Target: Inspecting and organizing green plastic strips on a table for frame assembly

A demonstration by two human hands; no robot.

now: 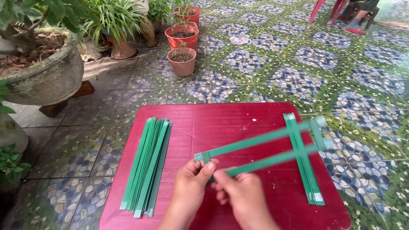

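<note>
Pinching with both grips, we hold the near ends of two long green strips (260, 150) over the middle of the red counter (238, 117): our left hand (190, 187) pressed on the folded end of the upper strip, our right hand (243, 196) closed on the lower one. Along the counter's left edge lies the stack of spare green strips (147, 166), untouched. Toward the right edge, the held strips cross a flat pair of strips (303, 158). We judge the weaving barely begun; next comes aligning the crossings squarely, we reckon.
</note>
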